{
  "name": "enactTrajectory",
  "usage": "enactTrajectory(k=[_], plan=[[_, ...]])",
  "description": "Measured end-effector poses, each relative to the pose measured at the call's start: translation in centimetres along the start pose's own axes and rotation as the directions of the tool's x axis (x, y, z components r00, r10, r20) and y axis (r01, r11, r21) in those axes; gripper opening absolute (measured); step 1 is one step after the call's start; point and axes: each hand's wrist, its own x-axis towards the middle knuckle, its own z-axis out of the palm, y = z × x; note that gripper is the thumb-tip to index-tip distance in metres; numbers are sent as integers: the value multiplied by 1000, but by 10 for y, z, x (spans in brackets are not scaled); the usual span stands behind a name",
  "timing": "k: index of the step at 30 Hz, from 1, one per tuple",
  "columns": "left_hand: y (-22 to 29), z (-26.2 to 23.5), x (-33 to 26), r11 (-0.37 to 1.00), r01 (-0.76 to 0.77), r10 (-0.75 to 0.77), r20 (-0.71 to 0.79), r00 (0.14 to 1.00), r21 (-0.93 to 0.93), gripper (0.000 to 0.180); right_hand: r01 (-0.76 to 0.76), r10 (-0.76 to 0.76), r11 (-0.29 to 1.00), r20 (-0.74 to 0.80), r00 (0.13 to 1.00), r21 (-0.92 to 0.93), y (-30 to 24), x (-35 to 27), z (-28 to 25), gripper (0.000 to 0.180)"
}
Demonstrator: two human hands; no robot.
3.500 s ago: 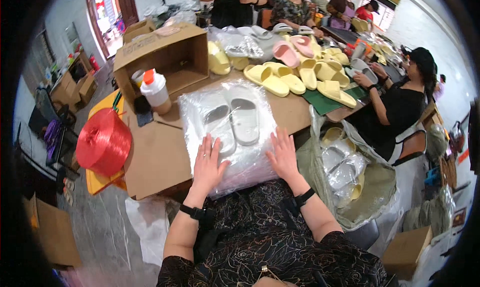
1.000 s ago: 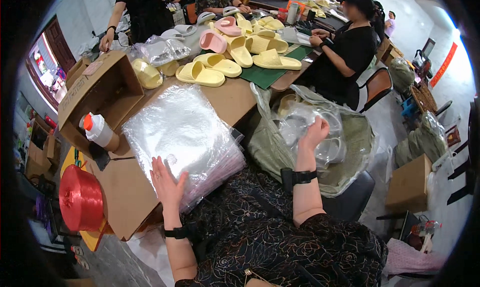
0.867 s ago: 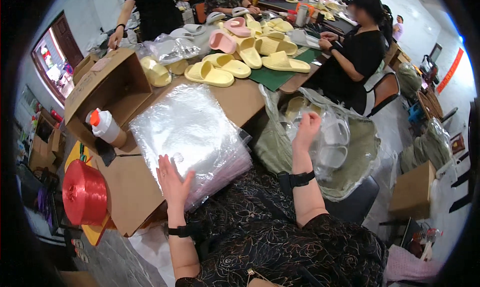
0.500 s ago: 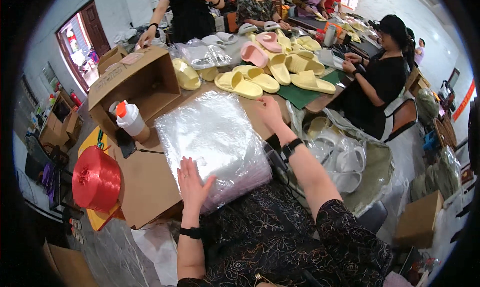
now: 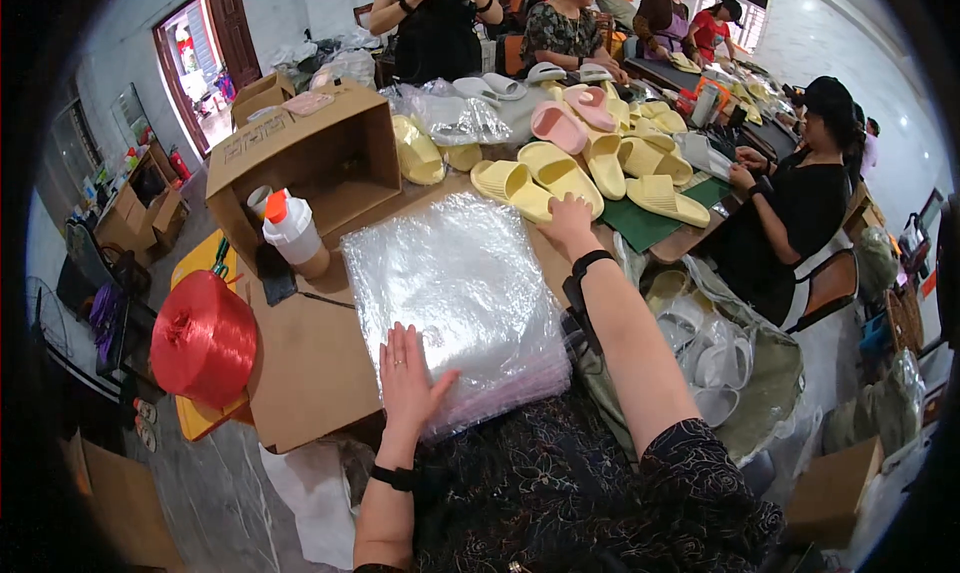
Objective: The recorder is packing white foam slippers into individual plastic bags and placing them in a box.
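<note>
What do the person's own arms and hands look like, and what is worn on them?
Both forearms are bare, with no gloves. The left hand has a thin ring on one finger and a black band at the wrist. The right hand has a black watch-like band at its wrist. A dark patterned sleeve covers the right upper arm.

Slippers [image 5: 540, 181] lie behind bag stack [image 5: 455, 298]; box [image 5: 310, 163] left.

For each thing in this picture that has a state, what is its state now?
Left hand: open, flat on bag stack.
Right hand: reaching, touching a yellow slipper.
Bag stack: lying flat, empty.
Box: on its side, open.
Bottle: upright, capped.
</note>
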Motion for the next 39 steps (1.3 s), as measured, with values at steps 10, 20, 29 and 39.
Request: enactTrajectory(k=[10, 20, 29, 39], plan=[[-2, 1, 2, 1000, -3, 3, -25, 1000, -1, 96, 78, -78, 997, 17, 997, -13, -5, -23, -23, 65], [-2, -2, 4, 1000, 7, -8, 33, 999, 24, 99, 102, -82, 924, -71, 994, 367, 0, 40, 6, 64], [6, -7, 3, 1000, 7, -7, 46, 999, 5, 96, 105, -92, 952, -58, 994, 287, -3, 72, 29, 70], [-2, -1, 1, 1000, 5, -5, 7, 1000, 21, 96, 468, -78, 709, -602, 795, 528, -4, 29, -51, 45]])
